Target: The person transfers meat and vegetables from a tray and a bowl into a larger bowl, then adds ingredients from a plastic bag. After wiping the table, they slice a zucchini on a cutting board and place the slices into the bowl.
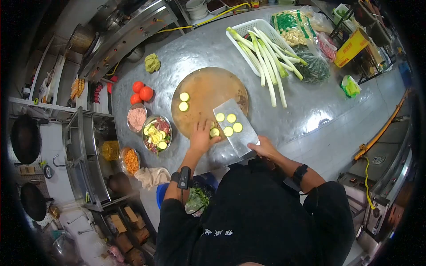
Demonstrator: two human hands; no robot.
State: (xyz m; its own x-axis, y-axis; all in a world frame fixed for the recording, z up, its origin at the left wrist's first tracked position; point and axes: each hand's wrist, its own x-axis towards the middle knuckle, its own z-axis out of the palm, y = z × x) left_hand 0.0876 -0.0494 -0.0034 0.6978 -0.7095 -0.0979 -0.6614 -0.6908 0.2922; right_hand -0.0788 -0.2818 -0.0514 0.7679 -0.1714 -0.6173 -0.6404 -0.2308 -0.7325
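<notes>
A round wooden chopping board [199, 84] lies on the metal table. My right hand [265, 147] grips the handle of a wide cleaver [239, 141], whose flat blade carries several pale green-edged slices [238, 127]. My left hand [203, 138] rests on the board with its fingers spread, thumb beside another slice [214, 132] near the blade's left edge. Two more slices [183, 106] lie at the board's left side. Left of the board stand a bowl of mixed slices and meat [157, 134] and a bowl of minced meat [136, 118].
Tomatoes [146, 93] and a crumpled green-yellow item [152, 63] sit left of the board. Long leeks [266, 57] overhang a white basket [235, 43] at the back right. A bowl of orange shreds [131, 161] and a cloth [153, 177] lie at the left edge.
</notes>
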